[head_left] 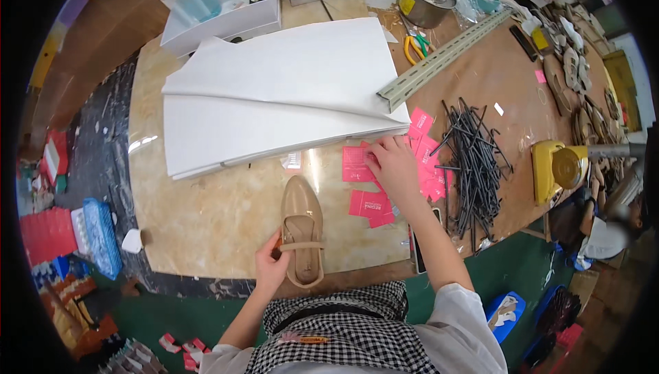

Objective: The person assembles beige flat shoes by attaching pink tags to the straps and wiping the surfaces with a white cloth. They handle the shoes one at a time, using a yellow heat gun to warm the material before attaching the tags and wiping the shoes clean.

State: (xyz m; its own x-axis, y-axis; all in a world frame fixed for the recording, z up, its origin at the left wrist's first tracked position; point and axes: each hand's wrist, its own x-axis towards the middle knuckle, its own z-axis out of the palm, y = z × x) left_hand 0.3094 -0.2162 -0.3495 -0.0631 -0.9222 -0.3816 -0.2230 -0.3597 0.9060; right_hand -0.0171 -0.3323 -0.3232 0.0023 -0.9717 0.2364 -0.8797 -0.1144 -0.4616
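A tan flat shoe with an instep strap (302,226) lies on the table in front of me, its toe pointing away. My left hand (272,264) grips the shoe's left side by the strap; some of its fingers are hidden. To the right, my right hand (395,165) reaches over a loose spread of pink printed cards (367,202). Its fingers are bent and pinched at the edge of one pink card (354,163) beside the paper stack.
Beyond the shoe lies a thick stack of white paper (274,79), with a slotted metal bar (446,58) touching its right corner. Black thin sticks (473,168) are heaped right of the cards. Further off are scissors (414,48), a tin (427,2), white boxes (257,27) and a yellow device (549,171).
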